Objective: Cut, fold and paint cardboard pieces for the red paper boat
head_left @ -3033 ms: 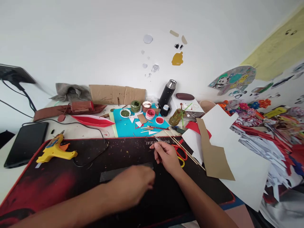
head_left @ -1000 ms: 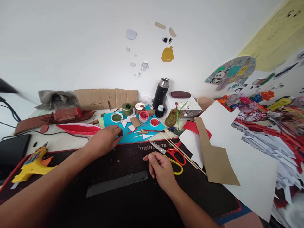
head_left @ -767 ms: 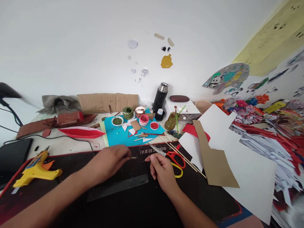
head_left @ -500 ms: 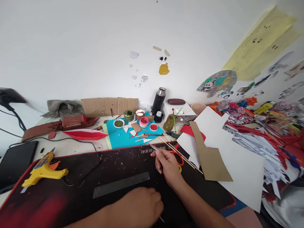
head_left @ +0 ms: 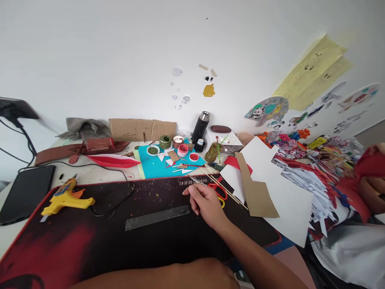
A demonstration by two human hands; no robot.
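Note:
My right hand (head_left: 207, 204) hovers over the dark desk mat (head_left: 144, 251), its thumb and fingers curled together. Whatever they may hold is too small to make out. Right behind it lie scissors (head_left: 221, 192) with red and yellow handles, partly covered by the hand, their blades pointing left. My left hand (head_left: 212, 273) is at the bottom edge, back upward, its fingers hidden. Between the hands and the glue gun (head_left: 67, 199) rests a clear ruler-like strip (head_left: 157, 217).
Open paint jars (head_left: 183, 151) stand on blue paper (head_left: 144, 168) by a black flask (head_left: 201, 126). Thin sticks (head_left: 228, 190), brown cardboard (head_left: 260, 200) and white sheets (head_left: 288, 204) lie to the right. A red paper boat shape (head_left: 114, 161) and a black tablet (head_left: 28, 194) lie left.
My left hand has drawn down and right toward the bottom edge, so its fingers no longer show. My right hand stays by the scissors. The view has shifted slightly.

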